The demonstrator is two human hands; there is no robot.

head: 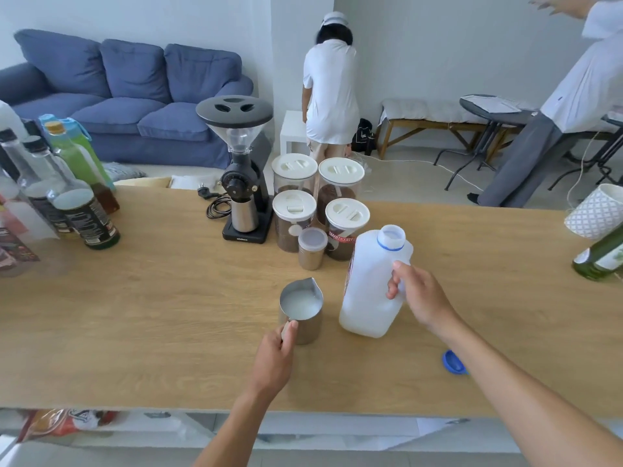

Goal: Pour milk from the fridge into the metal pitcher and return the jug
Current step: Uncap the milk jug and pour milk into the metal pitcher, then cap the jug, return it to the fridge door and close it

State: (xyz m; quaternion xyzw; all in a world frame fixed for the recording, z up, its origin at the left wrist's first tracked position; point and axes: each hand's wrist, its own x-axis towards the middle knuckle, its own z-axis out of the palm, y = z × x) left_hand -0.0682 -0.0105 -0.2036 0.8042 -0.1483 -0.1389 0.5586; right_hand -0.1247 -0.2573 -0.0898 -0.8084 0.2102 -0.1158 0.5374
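A metal pitcher [301,308] holding white milk stands on the wooden counter [168,315]. My left hand [274,357] grips its handle on the near side. Just to its right, the white plastic milk jug [369,284] stands upright with its mouth uncapped. My right hand [419,293] holds the jug by its handle. The jug's blue cap [453,362] lies on the counter to the right, partly hidden behind my right forearm.
Behind the pitcher stand several lidded canisters [345,227] of coffee, a small steel tin [312,249] and a black grinder [242,170]. Bottles [81,210] crowd the counter's left end; a green bottle [598,261] and a patterned cup [596,212] sit far right. Two people stand beyond the counter.
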